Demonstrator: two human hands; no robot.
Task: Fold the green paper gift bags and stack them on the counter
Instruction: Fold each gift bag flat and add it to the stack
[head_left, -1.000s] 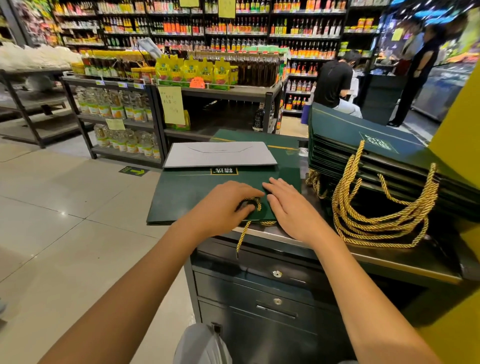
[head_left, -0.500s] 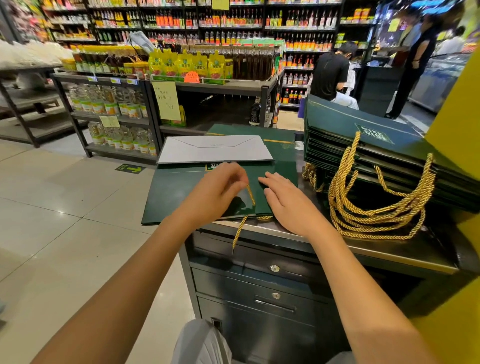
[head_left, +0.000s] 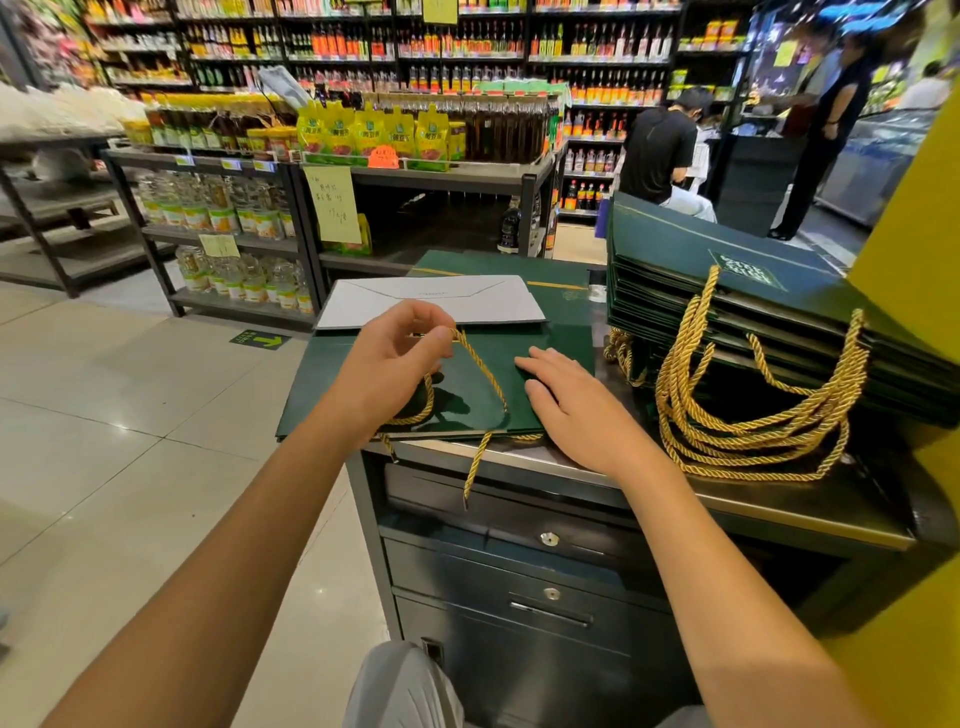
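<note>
**Head view: left hand pinches cord, right hand flat on bag**

- left hand (head_left: 395, 364): raised just above the green bag (head_left: 322, 395). Thumb and fingertips pinch the gold cord handle (head_left: 485, 376), and the rest of the fingers are curled in. From the pinch the cord drops in two runs to the bag's near edge.
- right hand (head_left: 576, 405): palm down on the near right part of the same bag. Fingers are straight and close together, thumb out to the side, gripping nothing.
- green bag: lies flat on the left end of the counter (head_left: 779, 501). Its left part overhangs the counter's side, above the floor. One cord tail hangs over the front edge, in front of the drawers (head_left: 519, 587).
- white sheet (head_left: 431, 304): lies flat on the far part of the bag, just beyond the left hand. More green shows under it on the far side. Can't tell whether that's a second bag.
- stack of folded green bags (head_left: 727, 291): on the counter just right of the flat bag, logo panel facing up. Its gold handles spill toward the front edge in a loose bundle.
- shelves (head_left: 415, 171) of bottles and packets stand behind the counter.
</note>
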